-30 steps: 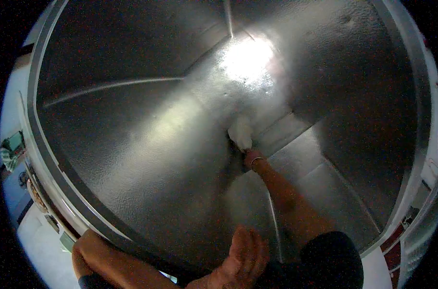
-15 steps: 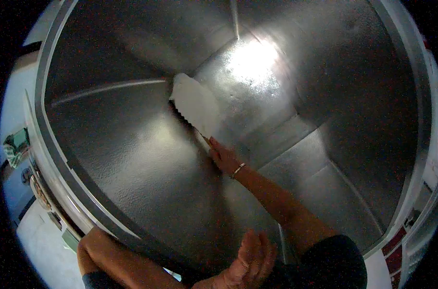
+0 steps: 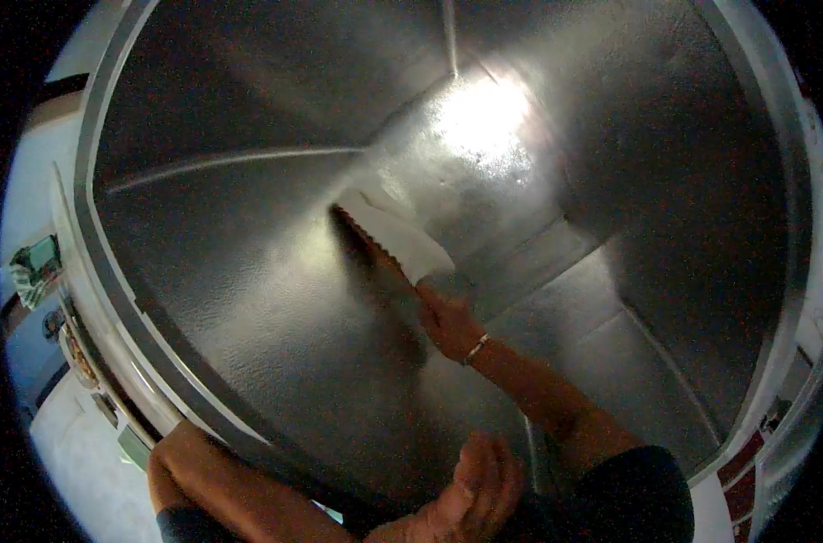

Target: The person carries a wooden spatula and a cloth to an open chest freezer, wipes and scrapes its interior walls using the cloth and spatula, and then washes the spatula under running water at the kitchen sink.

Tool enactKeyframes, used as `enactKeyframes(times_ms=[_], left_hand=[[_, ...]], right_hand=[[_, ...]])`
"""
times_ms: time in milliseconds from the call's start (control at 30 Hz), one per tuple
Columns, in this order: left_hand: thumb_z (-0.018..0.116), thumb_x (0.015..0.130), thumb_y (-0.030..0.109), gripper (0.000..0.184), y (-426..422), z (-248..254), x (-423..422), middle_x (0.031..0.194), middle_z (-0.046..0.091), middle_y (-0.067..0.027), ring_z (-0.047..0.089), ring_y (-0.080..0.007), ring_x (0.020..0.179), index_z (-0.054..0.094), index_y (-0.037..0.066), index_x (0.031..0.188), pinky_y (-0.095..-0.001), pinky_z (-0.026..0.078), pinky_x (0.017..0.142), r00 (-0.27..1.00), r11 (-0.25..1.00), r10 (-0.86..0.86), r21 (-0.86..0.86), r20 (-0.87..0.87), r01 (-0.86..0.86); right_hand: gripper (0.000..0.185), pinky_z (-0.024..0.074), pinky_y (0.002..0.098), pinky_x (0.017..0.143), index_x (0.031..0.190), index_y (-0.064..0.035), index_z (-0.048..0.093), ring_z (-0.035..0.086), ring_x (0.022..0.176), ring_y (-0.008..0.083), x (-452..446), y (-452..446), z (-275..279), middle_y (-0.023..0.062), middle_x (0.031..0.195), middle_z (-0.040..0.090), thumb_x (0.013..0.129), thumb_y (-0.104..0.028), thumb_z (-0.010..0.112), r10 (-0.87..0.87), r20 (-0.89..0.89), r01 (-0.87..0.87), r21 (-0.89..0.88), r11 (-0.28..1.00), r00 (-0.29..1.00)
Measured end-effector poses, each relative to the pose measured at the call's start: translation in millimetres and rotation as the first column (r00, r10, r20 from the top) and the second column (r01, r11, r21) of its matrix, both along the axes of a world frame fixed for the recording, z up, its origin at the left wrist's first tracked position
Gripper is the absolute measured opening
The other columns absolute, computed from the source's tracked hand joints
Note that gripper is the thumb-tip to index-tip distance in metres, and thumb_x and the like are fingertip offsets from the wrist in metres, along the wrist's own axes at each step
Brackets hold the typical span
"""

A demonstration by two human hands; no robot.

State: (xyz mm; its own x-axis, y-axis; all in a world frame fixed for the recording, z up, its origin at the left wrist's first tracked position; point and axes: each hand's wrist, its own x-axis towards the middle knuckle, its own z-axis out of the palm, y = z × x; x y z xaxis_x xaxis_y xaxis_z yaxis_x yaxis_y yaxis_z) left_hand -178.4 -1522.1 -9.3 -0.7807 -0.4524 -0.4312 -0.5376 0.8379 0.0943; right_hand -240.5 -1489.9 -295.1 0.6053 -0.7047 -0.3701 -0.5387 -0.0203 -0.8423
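Note:
My right hand [image 3: 448, 324], with a band at its wrist, is closed on the narrow end of a white, flat, fan-like thing [image 3: 395, 237]. This thing points up and left, tilted, over the dull silvery inner surface [image 3: 248, 299] of a large rounded enclosure; one of its long edges looks scalloped. Whether it touches the surface I cannot tell. At the bottom edge of the view, my left hand [image 3: 479, 489] has its fingers raised and slightly apart, with nothing visible in them.
A bright glare [image 3: 484, 113] lies on the metal at the top middle. Raised seams cross the surface. A pale curved rim [image 3: 108, 262] surrounds it. Outside, at the left, are a green-and-white cloth [image 3: 33, 271] and small items; red panels [image 3: 742, 484] show at the lower right.
My right hand and the white thing first swung up and left, then came back a little right and down. The thing's angle has changed. My left hand has stayed nearly in place.

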Motion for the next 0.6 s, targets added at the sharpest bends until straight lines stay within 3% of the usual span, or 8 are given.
enactKeyframes(times_ms=[33,133,233,300,333,400,533,600], left_hand=[[0.042,0.075,0.027,0.033,-1.1,1.6,4.7,0.103,0.052,-0.0110,0.047,-0.0309,0.097,0.054,0.009,0.100,-0.0519,0.024,0.091,1.000,1.000,-0.003,-0.006,0.008,0.003],[0.042,0.075,0.027,0.033,-3.5,5.3,10.9,0.102,0.052,-0.0109,0.047,-0.0306,0.097,0.054,0.009,0.100,-0.0518,0.024,0.091,1.000,0.999,-0.002,-0.032,0.028,0.003],[0.042,0.075,0.028,0.033,-0.8,5.5,10.7,0.102,0.052,-0.0104,0.047,-0.0299,0.096,0.055,0.009,0.098,-0.0513,0.025,0.091,0.999,0.999,0.036,-0.022,-0.022,-0.037],[0.042,0.075,0.029,0.033,-0.8,7.2,9.0,0.101,0.052,-0.0099,0.048,-0.0298,0.096,0.055,0.009,0.097,-0.0511,0.025,0.091,0.999,0.997,0.052,-0.055,0.013,-0.051],[0.042,0.075,0.030,0.033,-1.4,7.8,9.0,0.101,0.052,-0.0098,0.048,-0.0297,0.096,0.055,0.009,0.097,-0.0510,0.025,0.090,0.998,0.996,0.057,-0.068,0.025,-0.056],[0.042,0.075,0.030,0.034,-7.6,8.8,12.0,0.102,0.052,-0.0098,0.047,-0.0298,0.097,0.055,0.010,0.098,-0.0517,0.023,0.091,0.999,0.990,0.035,-0.135,0.041,-0.029],[0.042,0.076,0.031,0.036,-11.5,12.3,17.9,0.105,0.051,-0.0096,0.045,-0.0294,0.100,0.052,0.012,0.104,-0.0531,0.021,0.092,1.000,0.999,-0.007,-0.046,0.003,0.008],[0.041,0.077,0.032,0.038,-11.2,12.7,19.2,0.110,0.048,-0.0095,0.042,-0.0295,0.104,0.049,0.014,0.109,-0.0536,0.020,0.093,0.998,0.997,-0.065,0.041,-0.016,0.066]], right_hand=[[0.037,0.0429,0.0345,0.055,0.116,-0.0073,0.040,0.054,0.061,0.0282,0.8,-6.8,13.7,0.0123,0.075,0.056,0.080,-0.011,0.043,0.011,0.034,-0.011,-0.015,1.000,0.999],[0.037,0.0386,0.0284,0.050,0.116,-0.0066,0.041,0.048,0.055,0.0157,-8.1,-15.4,17.3,0.0050,0.067,0.051,0.080,-0.014,0.046,-0.174,0.354,0.076,0.275,0.959,0.919],[0.038,0.0365,0.0250,0.052,0.118,-0.0063,0.039,0.042,0.058,0.0093,-28.2,-17.9,-11.9,0.0011,0.066,0.046,0.082,-0.019,0.045,-0.373,0.363,0.110,0.573,0.812,0.854],[0.037,0.0383,0.0257,0.053,0.118,-0.0066,0.038,0.044,0.059,0.0105,-43.3,-26.2,-49.7,0.0039,0.066,0.047,0.084,-0.021,0.042,-0.319,0.050,0.254,0.494,0.832,0.946],[0.037,0.0383,0.0257,0.053,0.118,-0.0066,0.038,0.044,0.059,0.0105,-51.7,-25.5,-84.7,0.0039,0.066,0.047,0.084,-0.021,0.042,-0.319,0.052,0.254,0.491,0.834,0.946],[0.038,0.0404,0.0272,0.055,0.118,-0.0082,0.040,0.047,0.059,0.0123,-65.9,-22.9,-149.9,0.0074,0.067,0.050,0.083,-0.024,0.043,-0.359,-0.063,0.364,0.096,0.927,0.931],[0.041,0.0438,0.0307,0.059,0.120,-0.0118,0.037,0.054,0.063,0.0195,-73.7,-51.4,-155.6,0.0124,0.072,0.055,0.082,-0.025,0.044,-0.369,-0.331,0.444,0.188,0.876,0.869],[0.044,0.0452,0.0359,0.063,0.122,-0.0151,0.031,0.057,0.069,0.0277,-74.1,-54.3,-172.3,0.0155,0.078,0.057,0.082,-0.027,0.043,-0.142,-0.645,0.112,-0.087,0.990,0.751]])
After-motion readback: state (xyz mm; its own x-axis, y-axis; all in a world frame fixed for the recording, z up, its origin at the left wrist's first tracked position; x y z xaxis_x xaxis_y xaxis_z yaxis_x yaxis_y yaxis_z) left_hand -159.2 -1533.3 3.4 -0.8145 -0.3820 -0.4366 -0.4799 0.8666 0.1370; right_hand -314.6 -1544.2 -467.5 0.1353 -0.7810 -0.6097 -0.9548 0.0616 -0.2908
